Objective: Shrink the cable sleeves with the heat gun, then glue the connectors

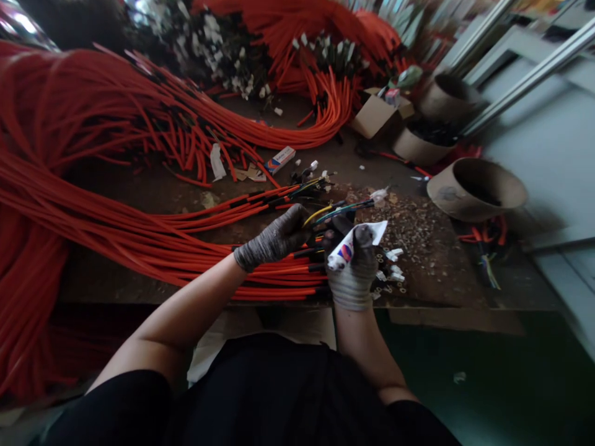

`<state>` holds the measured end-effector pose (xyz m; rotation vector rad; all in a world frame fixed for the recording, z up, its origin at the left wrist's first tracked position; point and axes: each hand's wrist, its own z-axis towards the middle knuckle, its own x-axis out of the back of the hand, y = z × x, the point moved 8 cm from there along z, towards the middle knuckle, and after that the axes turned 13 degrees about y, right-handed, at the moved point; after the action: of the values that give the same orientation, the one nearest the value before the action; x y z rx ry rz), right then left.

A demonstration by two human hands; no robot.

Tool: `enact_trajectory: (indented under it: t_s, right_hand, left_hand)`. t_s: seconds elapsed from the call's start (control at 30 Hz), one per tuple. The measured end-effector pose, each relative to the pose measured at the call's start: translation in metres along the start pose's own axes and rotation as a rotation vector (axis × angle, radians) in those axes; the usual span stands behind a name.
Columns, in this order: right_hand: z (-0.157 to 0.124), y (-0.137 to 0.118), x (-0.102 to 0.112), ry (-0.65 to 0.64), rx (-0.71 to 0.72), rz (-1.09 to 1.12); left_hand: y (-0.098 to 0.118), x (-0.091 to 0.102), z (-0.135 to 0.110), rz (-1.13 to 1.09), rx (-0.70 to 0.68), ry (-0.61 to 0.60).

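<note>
The person's left hand, in a grey knit glove with a dark palm, was closed around a bundle of orange-sleeved cables near where the sleeving ended. The right hand, gloved the same way, gripped a squeezed white tube with a red and blue mark, which lay slantwise across its fingers. Thin yellow and teal wires ran out from the sleeved ends just above and between the hands. The bundle's long axis ran sideways along the front edge of the worktop, from its left side in to the hands, so the left hand was nearer the sleeving and the right hand nearer the bare wires. Small white connectors lay just beside the right hand, near that edge, with scattered debris beyond them.
</note>
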<state>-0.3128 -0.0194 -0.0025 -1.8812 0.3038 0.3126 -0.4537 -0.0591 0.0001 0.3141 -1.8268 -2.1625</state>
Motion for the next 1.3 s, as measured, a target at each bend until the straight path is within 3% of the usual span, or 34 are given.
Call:
enact_trajectory:
  t_s: [0.17,0.33,0.43,0.5,0.6,0.67,0.77,0.83,0.97,1.1,1.2,1.3]
  right_hand:
    - [-0.005,-0.013,0.003,0.003,-0.073,0.181]
    - [-0.006,-0.035,0.020,0.055,0.029,0.202]
    - [-0.009,-0.041,0.027,0.075,0.079,0.195]
    - [-0.012,-0.035,0.025,0.053,0.067,0.122]
    - [-0.015,-0.007,0.015,-0.044,-0.103,-0.055]
    - [-0.013,0.003,0.014,-0.030,-0.149,-0.065]
    - [-0.003,-0.005,0.017,0.058,-0.011,-0.027]
    - [0.000,-0.011,0.014,0.038,0.079,-0.093]
    - [-0.004,-0.023,0.007,-0.003,0.230,-0.201]
    - [-0.009,-0.024,-0.006,-0.110,0.260,-0.273]
    - [-0.009,-0.026,-0.012,-0.139,0.315,-0.279]
    - [-0.013,-0.028,-0.017,-0.172,0.378,-0.285]
  left_hand:
    - [-0.003,-0.002,-0.008,-0.204,0.129,0.124]
    - [0.002,-0.005,-0.018,-0.187,0.174,0.075]
    - [0.002,-0.003,-0.022,-0.200,0.160,0.122]
    - [-0.001,-0.003,-0.022,-0.214,0.172,0.168]
    - [-0.008,-0.007,-0.023,-0.245,0.180,0.205]
    - [-0.010,-0.009,-0.024,-0.256,0.179,0.212]
    - [-0.013,-0.010,-0.026,-0.275,0.206,0.192]
    - [-0.010,-0.007,-0.025,-0.276,0.204,0.173]
    - [0.018,0.007,-0.013,0.058,-0.036,0.156]
    - [0.053,0.008,-0.005,0.451,-0.302,0.049]
    - [0.067,0.012,-0.006,0.483,-0.400,0.015]
    - [0.063,0.016,-0.009,0.437,-0.396,0.039]
